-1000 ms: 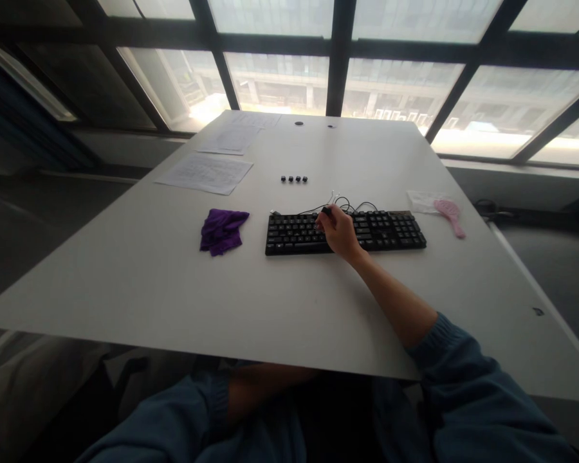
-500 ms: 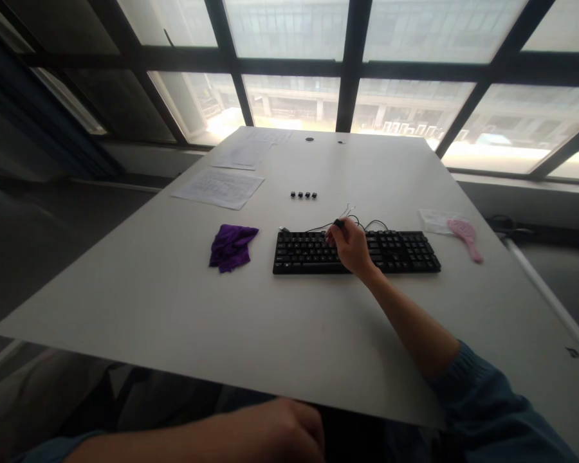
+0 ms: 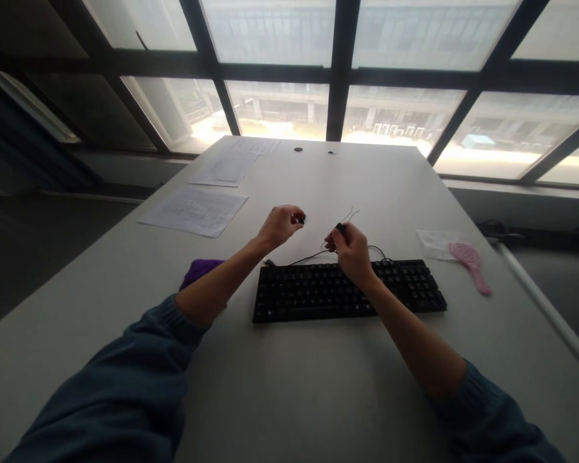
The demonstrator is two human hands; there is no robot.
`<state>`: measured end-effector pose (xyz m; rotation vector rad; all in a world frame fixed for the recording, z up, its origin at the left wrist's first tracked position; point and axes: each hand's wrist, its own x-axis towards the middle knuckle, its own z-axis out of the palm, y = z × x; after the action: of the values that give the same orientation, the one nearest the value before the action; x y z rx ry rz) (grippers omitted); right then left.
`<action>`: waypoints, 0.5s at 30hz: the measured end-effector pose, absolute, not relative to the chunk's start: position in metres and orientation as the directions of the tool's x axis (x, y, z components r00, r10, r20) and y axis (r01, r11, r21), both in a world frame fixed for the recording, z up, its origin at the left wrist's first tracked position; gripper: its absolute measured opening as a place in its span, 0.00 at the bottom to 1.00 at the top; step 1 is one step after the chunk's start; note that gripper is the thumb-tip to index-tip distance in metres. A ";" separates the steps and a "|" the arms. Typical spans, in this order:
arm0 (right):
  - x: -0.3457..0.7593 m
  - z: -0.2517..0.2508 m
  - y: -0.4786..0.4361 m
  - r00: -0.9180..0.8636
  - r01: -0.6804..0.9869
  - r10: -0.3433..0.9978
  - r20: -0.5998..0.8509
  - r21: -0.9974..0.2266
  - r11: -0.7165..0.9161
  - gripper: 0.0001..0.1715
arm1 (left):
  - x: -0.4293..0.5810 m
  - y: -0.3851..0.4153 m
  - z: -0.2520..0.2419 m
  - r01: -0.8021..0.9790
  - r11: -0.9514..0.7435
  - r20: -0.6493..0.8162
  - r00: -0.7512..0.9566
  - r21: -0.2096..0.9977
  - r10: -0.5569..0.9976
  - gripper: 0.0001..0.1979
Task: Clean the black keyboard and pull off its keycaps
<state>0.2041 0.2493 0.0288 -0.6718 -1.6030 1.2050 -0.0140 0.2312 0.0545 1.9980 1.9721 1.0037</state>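
Head view shows my forearms raised above the keyboard (image 3: 318, 297), left hand (image 3: 280, 227) pinching a small black cap (image 3: 302, 220), right hand (image 3: 351, 249) pinching a wire-loop tool (image 3: 341, 226).

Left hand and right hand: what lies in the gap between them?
Head view: only a small black keycap at the fingertips of the left hand; beyond it bare table shows up to the right hand, which pinches a wire key puller.
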 end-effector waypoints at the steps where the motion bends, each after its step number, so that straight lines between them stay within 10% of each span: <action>1: 0.200 0.028 0.251 -0.377 -0.122 0.851 0.366 -0.930 0.346 0.17 | -0.015 0.242 0.051 0.839 -0.127 0.347 -0.078 0.530 0.935 0.12; 15: 0.194 0.010 0.233 -0.594 0.032 0.736 0.326 -0.904 0.426 0.08 | -0.028 0.296 0.020 0.944 -0.167 0.366 0.055 0.283 0.929 0.10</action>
<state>0.1941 0.2328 0.0101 -0.6494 -1.9410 1.2097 -0.0285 0.2957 0.0200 2.3046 2.0474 0.7554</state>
